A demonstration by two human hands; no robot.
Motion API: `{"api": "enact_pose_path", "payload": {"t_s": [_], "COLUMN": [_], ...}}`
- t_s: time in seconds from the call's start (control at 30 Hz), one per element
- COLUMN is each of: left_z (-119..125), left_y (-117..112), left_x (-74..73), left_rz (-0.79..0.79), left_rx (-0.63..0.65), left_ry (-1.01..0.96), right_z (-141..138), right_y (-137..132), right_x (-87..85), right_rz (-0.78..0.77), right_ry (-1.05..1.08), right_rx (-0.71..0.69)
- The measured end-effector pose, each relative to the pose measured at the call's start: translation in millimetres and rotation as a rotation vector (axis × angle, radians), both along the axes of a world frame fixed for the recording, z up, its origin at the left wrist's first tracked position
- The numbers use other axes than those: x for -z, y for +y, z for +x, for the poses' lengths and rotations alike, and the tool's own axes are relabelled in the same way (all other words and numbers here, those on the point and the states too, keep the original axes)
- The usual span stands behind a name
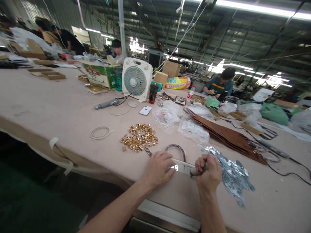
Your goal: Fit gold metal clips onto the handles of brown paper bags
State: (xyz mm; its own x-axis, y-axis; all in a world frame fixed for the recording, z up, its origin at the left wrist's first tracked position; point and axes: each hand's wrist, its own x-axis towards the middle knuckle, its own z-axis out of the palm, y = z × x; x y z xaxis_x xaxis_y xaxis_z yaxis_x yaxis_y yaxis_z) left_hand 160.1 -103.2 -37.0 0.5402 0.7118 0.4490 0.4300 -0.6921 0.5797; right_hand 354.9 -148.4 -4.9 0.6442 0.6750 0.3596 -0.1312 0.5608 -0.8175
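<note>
My left hand (157,170) rests knuckles-up on the table, its fingers curled down onto a flat strip (181,166) with a shiny metal piece on it. My right hand (210,171) is closed in a fist round a tool handle (195,172) whose tip meets the same strip. A curved leather loop (176,149) lies just behind the strip. A heap of small gold metal fittings (139,137) sits to the left, beyond my left hand. A pile of silvery foil scraps (230,174) spreads to the right of my right hand.
A roll of tape (100,132), a white phone (145,110), a white fan (136,79), plastic bags (191,129), brown leather pieces (225,136) and a corded power tool (107,104) lie on the long table. A seated person (220,85) works at the far right; others stand far left.
</note>
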Motion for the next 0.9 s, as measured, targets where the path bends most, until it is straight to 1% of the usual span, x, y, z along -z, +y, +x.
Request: {"api": "enact_pose_path", "payload": {"t_s": [0.1, 0.17, 0.23, 0.33, 0.43, 0.5, 0.77, 0.9], "left_z": [-1, 0, 0, 1, 1, 1, 2, 3], "left_y": [3, 5, 6, 8, 10, 11, 13, 13], "left_x": [-0.9, -1.4, -1.5, -0.5, 2.0, 4.1, 7.1, 7.6], "left_rz": [-0.017, -0.023, -0.022, -0.014, -0.016, -0.027, -0.05, -0.055], "left_rx": [0.016, 0.014, 0.005, 0.003, 0.004, -0.005, -0.019, -0.01], "left_ry": [0.004, 0.004, -0.005, -0.019, -0.029, -0.03, -0.022, -0.03], "right_z": [-13, -21, -28, -33, -31, -28, -28, -30], "right_y": [16, 30, 42, 55, 59, 59, 63, 61], "right_x": [-15.2, -18.7, -16.3, -5.9, 4.0, 7.4, 7.6, 8.6], "right_rz": [-0.051, -0.099, -0.131, -0.147, -0.133, -0.125, -0.151, -0.126], "right_ry": [-0.06, -0.08, -0.081, -0.053, 0.001, 0.04, 0.038, 0.02], "right_rx": [-0.046, -0.118, -0.172, -0.206, -0.231, -0.25, -0.281, -0.312]}}
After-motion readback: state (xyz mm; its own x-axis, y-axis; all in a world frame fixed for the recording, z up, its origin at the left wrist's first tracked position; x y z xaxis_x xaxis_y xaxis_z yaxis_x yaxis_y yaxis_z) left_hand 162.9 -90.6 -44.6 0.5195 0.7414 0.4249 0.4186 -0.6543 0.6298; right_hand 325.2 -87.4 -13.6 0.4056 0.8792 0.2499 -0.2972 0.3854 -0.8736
